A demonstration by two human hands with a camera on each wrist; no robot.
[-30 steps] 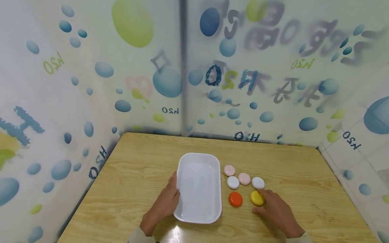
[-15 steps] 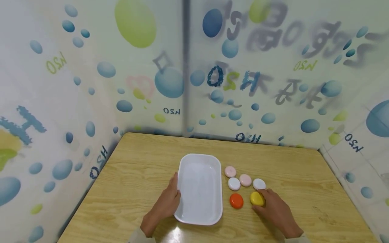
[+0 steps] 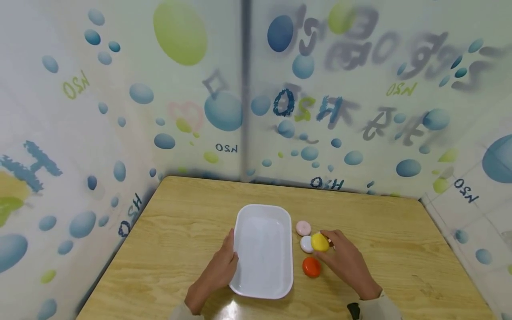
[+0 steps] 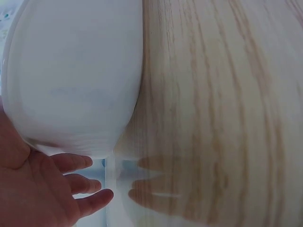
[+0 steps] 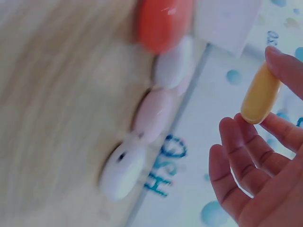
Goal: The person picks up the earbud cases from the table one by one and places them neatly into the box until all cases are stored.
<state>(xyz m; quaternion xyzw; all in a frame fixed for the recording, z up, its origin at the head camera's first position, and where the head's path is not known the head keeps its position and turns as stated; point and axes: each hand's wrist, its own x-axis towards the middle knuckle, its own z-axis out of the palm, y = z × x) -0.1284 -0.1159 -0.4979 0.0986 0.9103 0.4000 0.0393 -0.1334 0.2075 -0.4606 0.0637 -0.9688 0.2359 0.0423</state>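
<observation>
My right hand (image 3: 346, 258) pinches a glossy yellow disc (image 3: 320, 242) between thumb and fingertips. The right wrist view shows this yellow disc (image 5: 262, 94) edge-on, raised off the table. Under and around it lie a pink disc (image 3: 303, 228), a white disc (image 3: 306, 244) and an orange-red disc (image 3: 311, 267). From the head, my hand mostly covers another pink disc (image 5: 154, 115) and a white one (image 5: 123, 170) with a dark mark. My left hand (image 3: 218, 266) rests against the left side of a white rectangular tray (image 3: 262, 253), its fingers (image 4: 94, 203) extended under the tray's curved wall.
The tray and discs are on a wooden table (image 3: 180, 222). Walls (image 3: 200, 146) with blue and green bubble prints stand close behind and at both sides. The discs lie just right of the tray.
My right hand has lifted the yellow disc and carried it left and away from me, over the white and pink discs. My left hand stays at the tray.
</observation>
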